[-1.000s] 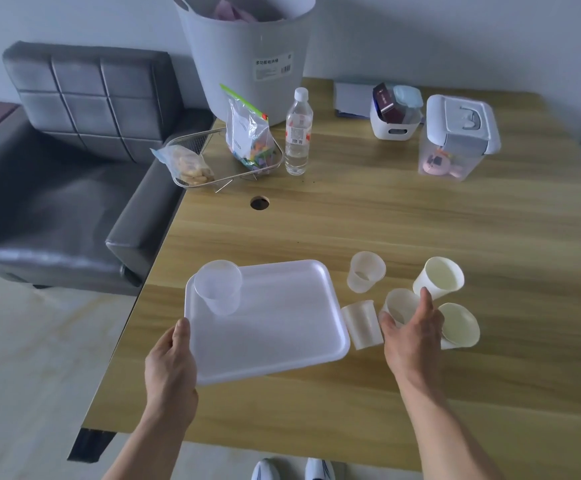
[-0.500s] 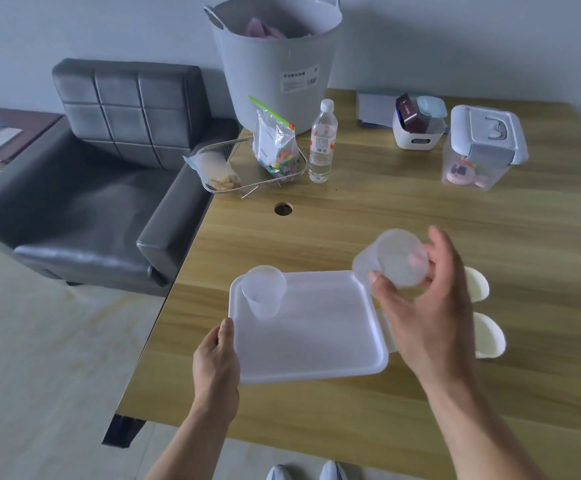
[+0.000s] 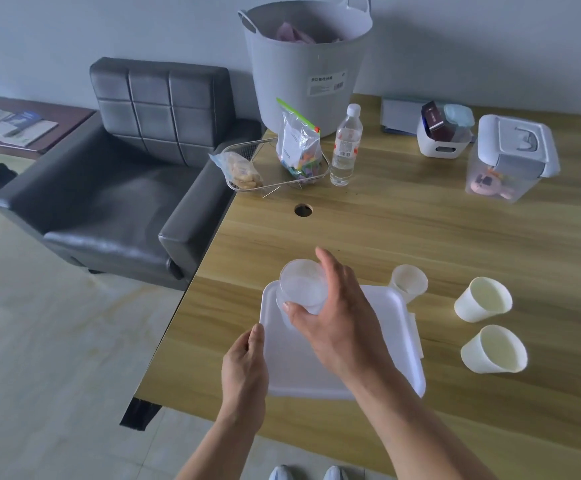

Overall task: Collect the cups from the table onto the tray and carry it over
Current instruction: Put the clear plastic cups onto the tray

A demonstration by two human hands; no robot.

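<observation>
A white tray (image 3: 302, 372) lies near the front left corner of the wooden table (image 3: 420, 230). My left hand (image 3: 244, 368) grips its near left edge, thumb on the rim. My right hand (image 3: 341, 320) holds a clear plastic cup (image 3: 302, 284) over the tray's far left corner; the wall of another clear cup shows just under it. A third clear cup (image 3: 409, 281) stands beyond the tray's far right corner. Two white paper cups (image 3: 483, 299) (image 3: 494, 348) stand to the right of the tray. Something white (image 3: 417, 336) peeks out behind the tray's right edge.
At the back of the table stand a grey bucket (image 3: 306, 64), a water bottle (image 3: 346, 147), a wire basket (image 3: 247, 147) with snack bags, a small white bin (image 3: 443, 147) and a lidded container (image 3: 510, 157). A black armchair (image 3: 126, 174) sits against the table's left side.
My right hand picked a clear cup up from the right of the tray and carried it left, across the tray to its far left corner. My left hand stayed on the tray's edge.
</observation>
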